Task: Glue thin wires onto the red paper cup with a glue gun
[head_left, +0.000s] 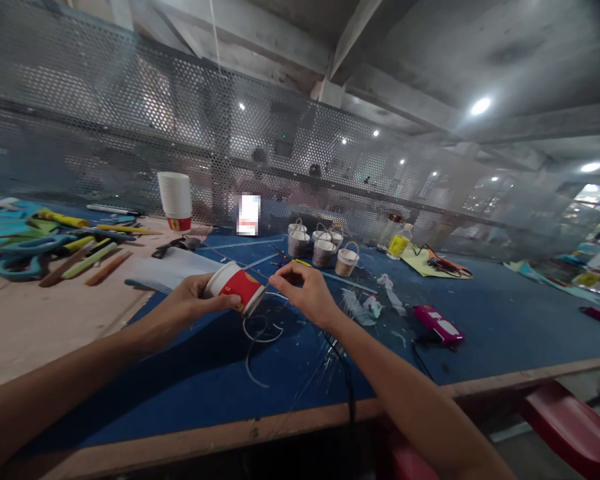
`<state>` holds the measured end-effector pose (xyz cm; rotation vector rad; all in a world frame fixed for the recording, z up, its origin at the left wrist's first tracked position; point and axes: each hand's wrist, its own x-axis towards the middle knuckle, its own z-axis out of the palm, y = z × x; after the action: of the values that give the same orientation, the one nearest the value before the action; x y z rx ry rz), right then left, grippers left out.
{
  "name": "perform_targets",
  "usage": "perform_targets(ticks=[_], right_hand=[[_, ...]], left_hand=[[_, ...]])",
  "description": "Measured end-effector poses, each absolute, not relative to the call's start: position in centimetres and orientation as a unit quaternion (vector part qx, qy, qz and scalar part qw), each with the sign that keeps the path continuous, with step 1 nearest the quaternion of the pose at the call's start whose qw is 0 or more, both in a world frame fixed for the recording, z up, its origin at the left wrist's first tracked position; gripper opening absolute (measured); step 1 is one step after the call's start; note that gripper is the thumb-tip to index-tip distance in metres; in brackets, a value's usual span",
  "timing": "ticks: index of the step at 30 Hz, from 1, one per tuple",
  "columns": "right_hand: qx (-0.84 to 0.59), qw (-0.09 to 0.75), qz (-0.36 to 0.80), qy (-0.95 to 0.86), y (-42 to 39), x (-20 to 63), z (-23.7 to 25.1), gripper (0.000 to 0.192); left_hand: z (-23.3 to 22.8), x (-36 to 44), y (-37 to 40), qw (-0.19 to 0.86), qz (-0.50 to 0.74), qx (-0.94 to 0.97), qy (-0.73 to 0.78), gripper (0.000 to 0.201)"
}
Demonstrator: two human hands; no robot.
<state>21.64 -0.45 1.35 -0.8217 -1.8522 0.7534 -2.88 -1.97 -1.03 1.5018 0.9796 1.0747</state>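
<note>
The left hand [193, 299] has its fingers [226, 303] wrapped round a red-and-white paper cup [244, 287], thumb across the red band, the cup tilted on its side above the counter [195, 407]. The right hand [307, 293] brings thumb and forefinger nearly together just beside the cup's nearer end; I cannot tell from here whether anything thin is pinched between them. To work that end well, I'd grip lightly enough not to dent the paper, and keep the curled wire [249, 370] lying below from snagging.

Beyond the hands stand little handled pails [324, 255], with a stack of paper cups [175, 193] further left. As for writing, the held cup's red band bears gold marks too small to read. A bottle [399, 245] wears a yellow label, also illegible, and I can make out no lettering on the magenta device [439, 323].
</note>
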Motion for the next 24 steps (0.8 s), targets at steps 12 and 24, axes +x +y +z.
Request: perform_targets(ticks=[12, 24], right_hand=[[-0.348, 0.436, 0.319, -0.766, -0.11, 21.77, 1.08, 0.026], [-0.349, 0.408, 0.371, -0.757, -0.42, 21.75, 1.48, 0.029]], left_hand=[[-0.87, -2.97, -2.19, 0.513, 0.446, 0.623, 0.386, 0.026], [-1.22, -3.25, -2.03, 0.517, 0.437, 0.639, 0.364, 0.040]])
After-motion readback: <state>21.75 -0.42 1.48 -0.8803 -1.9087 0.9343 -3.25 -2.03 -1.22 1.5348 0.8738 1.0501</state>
